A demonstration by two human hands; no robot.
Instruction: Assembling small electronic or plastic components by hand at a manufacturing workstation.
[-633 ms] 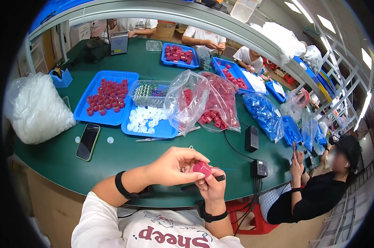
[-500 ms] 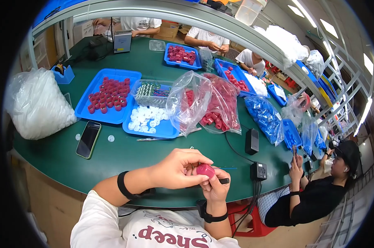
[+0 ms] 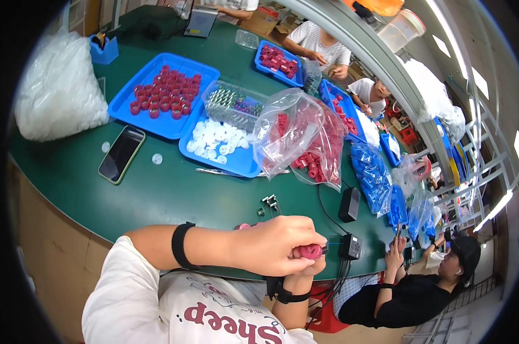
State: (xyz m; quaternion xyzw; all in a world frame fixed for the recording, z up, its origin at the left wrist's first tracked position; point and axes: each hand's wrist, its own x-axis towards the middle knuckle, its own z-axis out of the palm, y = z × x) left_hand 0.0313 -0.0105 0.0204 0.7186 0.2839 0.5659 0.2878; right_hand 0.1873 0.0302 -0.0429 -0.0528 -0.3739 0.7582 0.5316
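My left hand [image 3: 274,243] is closed, pinching a small red cylindrical cap [image 3: 311,251] between thumb and fingers near the table's front edge. Just below and behind it, my right hand [image 3: 312,268] is closed too, its fingers mostly hidden by the left. The dark end of a stick-shaped tool [image 3: 324,250] pokes out beside the cap. Under my left wrist lie more red pieces [image 3: 247,226], partly covered. Small metal parts [image 3: 270,202] lie just beyond my hands.
Blue trays hold red caps [image 3: 165,97] and white discs [image 3: 213,137]. Around them are a clear box of small parts [image 3: 234,102], bags of red parts [image 3: 322,137], tweezers [image 3: 219,171], a phone [image 3: 122,153] and black boxes [image 3: 349,204]. A person [image 3: 414,275] sits at right.
My view has turned, so the table appears rotated. My left hand has come over the right, hiding most of it and the tool. The red pieces and metal parts now show.
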